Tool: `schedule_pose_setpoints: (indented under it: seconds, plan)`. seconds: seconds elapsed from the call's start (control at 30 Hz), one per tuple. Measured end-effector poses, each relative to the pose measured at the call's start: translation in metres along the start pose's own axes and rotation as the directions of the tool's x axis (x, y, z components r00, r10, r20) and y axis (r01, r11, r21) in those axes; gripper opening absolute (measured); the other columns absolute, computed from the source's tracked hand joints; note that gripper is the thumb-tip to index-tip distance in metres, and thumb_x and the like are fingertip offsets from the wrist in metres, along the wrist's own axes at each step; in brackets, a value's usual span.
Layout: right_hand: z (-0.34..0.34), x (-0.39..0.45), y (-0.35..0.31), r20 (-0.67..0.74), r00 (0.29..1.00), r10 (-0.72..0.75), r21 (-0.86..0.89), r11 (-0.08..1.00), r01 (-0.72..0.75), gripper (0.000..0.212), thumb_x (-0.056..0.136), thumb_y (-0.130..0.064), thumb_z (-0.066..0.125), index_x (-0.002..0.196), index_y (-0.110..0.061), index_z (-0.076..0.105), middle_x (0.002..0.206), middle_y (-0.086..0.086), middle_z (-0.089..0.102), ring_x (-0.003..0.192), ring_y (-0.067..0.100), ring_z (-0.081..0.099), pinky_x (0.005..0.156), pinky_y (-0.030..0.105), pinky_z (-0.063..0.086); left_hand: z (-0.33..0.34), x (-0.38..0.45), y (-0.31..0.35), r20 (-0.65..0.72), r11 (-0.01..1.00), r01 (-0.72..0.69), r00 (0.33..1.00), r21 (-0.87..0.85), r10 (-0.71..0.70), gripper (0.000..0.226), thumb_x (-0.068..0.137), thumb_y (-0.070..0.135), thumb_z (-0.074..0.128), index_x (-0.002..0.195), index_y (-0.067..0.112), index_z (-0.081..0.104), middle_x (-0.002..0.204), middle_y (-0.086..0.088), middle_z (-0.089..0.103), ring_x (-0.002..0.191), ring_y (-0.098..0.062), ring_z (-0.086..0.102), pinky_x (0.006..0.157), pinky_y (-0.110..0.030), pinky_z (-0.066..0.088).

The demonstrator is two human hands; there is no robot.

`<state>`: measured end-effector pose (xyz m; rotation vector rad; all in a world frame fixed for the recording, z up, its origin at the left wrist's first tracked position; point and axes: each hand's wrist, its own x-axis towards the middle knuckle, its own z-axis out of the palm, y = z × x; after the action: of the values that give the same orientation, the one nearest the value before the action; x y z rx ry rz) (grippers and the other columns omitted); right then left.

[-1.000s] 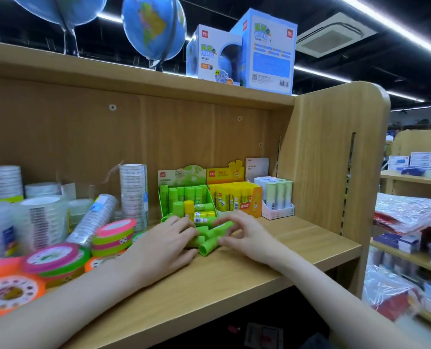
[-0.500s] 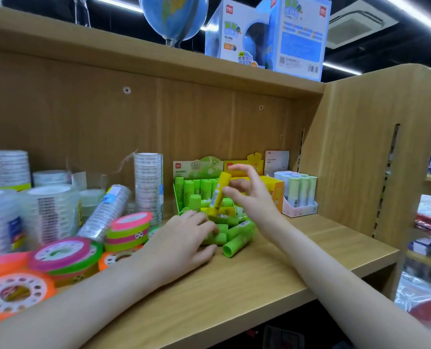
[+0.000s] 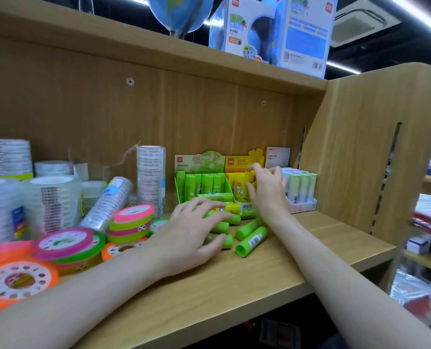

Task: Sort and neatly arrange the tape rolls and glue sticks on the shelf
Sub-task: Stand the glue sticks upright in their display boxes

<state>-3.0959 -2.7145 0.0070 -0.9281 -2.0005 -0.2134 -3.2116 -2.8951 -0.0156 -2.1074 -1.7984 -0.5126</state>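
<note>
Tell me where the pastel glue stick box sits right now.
In the head view, the pastel glue stick box stands at the shelf's back right, between the yellow display box and the wooden side panel, just beyond the right hand.

Right hand [image 3: 267, 190] reached yellow box [image 3: 239, 187].

Loose green glue sticks [image 3: 251, 238] lie on their sides in a heap on the wooden shelf [image 3: 259, 280], in front of a green display box [image 3: 202, 180] of upright green sticks and a yellow box [image 3: 239, 182] of yellow ones. Clear tape rolls [image 3: 150, 180] stand stacked at left; bright pink, green and orange tape rolls [image 3: 68, 244] lie flat nearer the front edge.
</note>
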Motion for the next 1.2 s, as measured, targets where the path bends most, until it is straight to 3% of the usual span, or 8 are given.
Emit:
schedule_pose_setpoints:
  seconds: [0.17,0.33,0.43,0.53,0.77,0.93,1.03,1.2]
  plan:
    - [-0.003,-0.003,0.001,0.081,0.996,0.022,-0.071,0.997,-0.017,0.028,0.091,-0.025,0.055,0.119,-0.021,0.051,0.118,0.002,0.056,0.117,0.025,0.035,0.094,0.038,0.026,-0.005,0.001,0.011,0.251,0.982,-0.15,0.952,-0.117,0.176,0.046,0.089,0.06,0.018,0.135,0.059,0.022,0.148,0.035,0.008,0.137,0.005,-0.001,0.112,-0.031,0.007]
    - [-0.003,-0.002,0.001,0.072,0.997,0.039,-0.113,0.993,-0.031,0.023,0.091,-0.022,0.054,0.115,-0.019,0.057,0.131,0.007,0.037,0.122,0.025,0.032,0.096,0.039,0.027,-0.001,0.002,0.009,0.233,0.988,-0.118,0.963,-0.102,0.139,0.064,0.08,0.066,0.005,0.137,0.051,0.03,0.145,0.034,0.022,0.134,0.004,0.008,0.113,-0.032,0.012]
    - [-0.006,-0.007,0.005,0.078,0.996,0.048,-0.015,0.999,-0.047,0.033,0.093,-0.021,0.051,0.125,-0.026,0.056,0.139,0.006,0.034,0.127,0.026,0.03,0.101,0.044,0.027,0.0,0.003,0.006,0.218,0.997,-0.058,0.973,-0.055,0.068,0.074,0.076,0.072,0.004,0.138,0.044,0.034,0.145,0.029,0.027,0.135,0.0,0.012,0.114,-0.031,0.01]
    - [-0.012,-0.01,0.002,-0.041,0.979,-0.199,0.231,0.951,0.203,0.034,0.088,-0.013,0.052,0.117,-0.021,0.065,0.127,0.009,0.053,0.113,0.032,0.046,0.091,0.046,0.038,-0.002,0.002,0.005,0.202,0.999,-0.039,0.979,0.018,0.035,0.091,0.067,0.079,-0.006,0.133,0.039,0.043,0.145,0.023,0.031,0.136,-0.002,0.016,0.112,-0.029,0.009]
    - [-0.01,-0.023,-0.006,0.388,0.825,-0.411,0.296,0.903,0.311,0.032,0.09,-0.019,0.059,0.122,-0.015,0.06,0.121,-0.001,0.063,0.112,0.018,0.047,0.088,0.018,0.029,-0.003,0.002,0.006,0.108,0.996,-0.069,0.991,-0.048,0.074,0.067,0.081,0.071,0.014,0.136,0.04,0.037,0.143,0.018,0.036,0.133,-0.003,0.027,0.114,-0.032,0.017]
    - [-0.018,-0.015,-0.002,0.224,0.961,-0.165,0.646,0.764,-0.02,0.024,0.085,-0.006,0.063,0.105,-0.019,0.063,0.096,-0.008,0.061,0.084,0.009,0.054,0.071,0.015,0.042,-0.002,0.002,0.006,0.274,0.997,-0.057,0.961,0.059,0.039,0.071,0.074,0.07,0.001,0.134,0.051,0.035,0.149,0.026,0.023,0.14,-0.003,0.011,0.117,-0.038,0.001]
    - [-0.026,-0.014,0.004,0.276,0.961,-0.026,0.811,0.542,-0.219,0.031,0.089,0.0,0.056,0.116,-0.015,0.054,0.096,-0.002,0.05,0.075,0.009,0.053,0.064,0.013,0.049,0.001,0.002,0.002,0.228,0.999,0.008,0.973,0.053,-0.02,0.078,0.072,0.078,0.001,0.128,0.045,0.044,0.144,0.021,0.034,0.137,-0.003,0.019,0.116,-0.038,-0.002]
    - [-0.027,-0.015,0.004,0.294,0.955,0.036,0.863,0.419,-0.282,0.024,0.092,-0.001,0.051,0.108,-0.019,0.05,0.102,0.008,0.048,0.076,0.015,0.06,0.068,0.024,0.056,0.001,0.004,0.001,0.242,0.997,0.061,0.968,0.043,-0.069,0.058,0.085,0.068,0.014,0.126,0.043,0.047,0.143,0.018,0.035,0.135,-0.003,0.023,0.115,-0.038,-0.004]
